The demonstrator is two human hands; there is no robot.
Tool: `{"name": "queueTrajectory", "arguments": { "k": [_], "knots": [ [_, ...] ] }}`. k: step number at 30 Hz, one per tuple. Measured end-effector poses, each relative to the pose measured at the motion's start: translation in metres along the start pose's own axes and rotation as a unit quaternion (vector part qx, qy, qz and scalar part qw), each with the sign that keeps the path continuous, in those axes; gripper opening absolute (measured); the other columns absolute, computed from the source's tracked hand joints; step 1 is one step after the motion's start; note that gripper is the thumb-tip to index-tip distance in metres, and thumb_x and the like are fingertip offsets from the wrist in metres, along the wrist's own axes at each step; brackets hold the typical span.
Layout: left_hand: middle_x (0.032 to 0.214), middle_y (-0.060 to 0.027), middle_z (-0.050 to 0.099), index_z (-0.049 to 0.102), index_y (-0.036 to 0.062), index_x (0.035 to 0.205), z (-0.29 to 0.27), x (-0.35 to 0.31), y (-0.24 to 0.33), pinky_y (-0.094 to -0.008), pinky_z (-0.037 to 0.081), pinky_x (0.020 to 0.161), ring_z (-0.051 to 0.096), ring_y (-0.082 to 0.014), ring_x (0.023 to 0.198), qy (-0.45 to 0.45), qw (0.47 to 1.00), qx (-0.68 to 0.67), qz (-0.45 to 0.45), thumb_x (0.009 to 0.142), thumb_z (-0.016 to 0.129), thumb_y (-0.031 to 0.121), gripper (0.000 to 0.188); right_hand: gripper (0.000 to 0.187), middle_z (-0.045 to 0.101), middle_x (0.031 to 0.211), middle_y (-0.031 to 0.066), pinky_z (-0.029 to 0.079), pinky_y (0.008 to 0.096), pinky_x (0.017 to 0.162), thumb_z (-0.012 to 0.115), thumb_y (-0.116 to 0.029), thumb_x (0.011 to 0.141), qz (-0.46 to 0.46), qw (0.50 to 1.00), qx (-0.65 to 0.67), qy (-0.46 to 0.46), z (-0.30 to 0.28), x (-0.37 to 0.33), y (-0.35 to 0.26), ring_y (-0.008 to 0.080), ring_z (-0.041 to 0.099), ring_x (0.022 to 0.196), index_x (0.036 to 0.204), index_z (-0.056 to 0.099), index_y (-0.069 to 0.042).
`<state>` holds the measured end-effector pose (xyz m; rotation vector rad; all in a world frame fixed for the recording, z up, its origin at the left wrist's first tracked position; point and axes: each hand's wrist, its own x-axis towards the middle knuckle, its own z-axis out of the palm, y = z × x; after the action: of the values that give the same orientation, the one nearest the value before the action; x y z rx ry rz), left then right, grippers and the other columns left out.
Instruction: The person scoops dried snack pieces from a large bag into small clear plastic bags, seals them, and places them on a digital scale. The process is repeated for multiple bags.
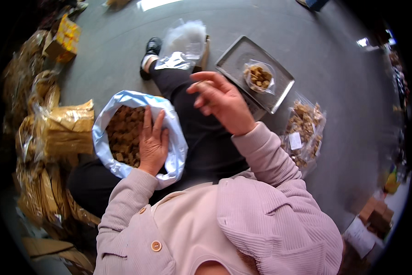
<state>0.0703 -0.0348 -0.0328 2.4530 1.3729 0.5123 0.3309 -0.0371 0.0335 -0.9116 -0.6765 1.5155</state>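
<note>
A large light-blue and white plastic bag [174, 137] stands wide-mouthed by my left leg, holding many small brown cubes [123, 130]. My left hand [153, 144] lies inside its right side, fingers spread over the cubes, with nothing gripped. My right hand [222, 98] is raised over my leg, left of a metal tray [231, 52]. Its fingers are loosely bent and apart, and I see nothing in them. On the tray sits a small clear plastic bag [269, 86] with lighter brown chunks [259, 76] in it.
Beyond my right knee stands a box [206, 52] with clear plastic bags [184, 39]. A filled clear bag [304, 126] with a white label lies right of the tray. Wrapped brown packages [68, 128] are piled on the left, near a yellow-patterned carton [65, 41].
</note>
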Motion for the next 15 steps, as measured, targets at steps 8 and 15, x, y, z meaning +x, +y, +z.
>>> {"name": "queueTrajectory", "arguments": {
  "k": [8,15],
  "knots": [
    [0.157,-0.0159,0.036,0.038,0.006,0.15,-0.032,-0.032,0.04,-0.0372,0.03,0.119,0.032,-0.0288,0.148,-0.129,0.991,0.04,-0.026,0.1,0.055,0.018,0.054,0.04,0.061,0.126,0.0096,0.047,0.0328,0.103,0.066,-0.008,0.094,-0.171,0.942,-0.204,-0.206,0.116,0.014,0.055,0.0201,0.059,0.118,0.132,0.055,-0.004],
    [0.135,-0.0155,0.062,0.068,0.0028,0.122,-0.083,-0.034,0.037,-0.0393,0.044,0.108,0.056,-0.0327,0.129,-0.096,0.963,-0.251,-0.039,0.093,0.061,0.001,0.029,0.037,0.062,0.123,0.0172,0.046,0.0386,0.102,0.069,-0.006,0.084,-0.342,0.772,-0.478,0.242,-0.072,0.038,0.017,0.0328,0.059,0.117,0.12,0.062,-0.003]
  ]
}}
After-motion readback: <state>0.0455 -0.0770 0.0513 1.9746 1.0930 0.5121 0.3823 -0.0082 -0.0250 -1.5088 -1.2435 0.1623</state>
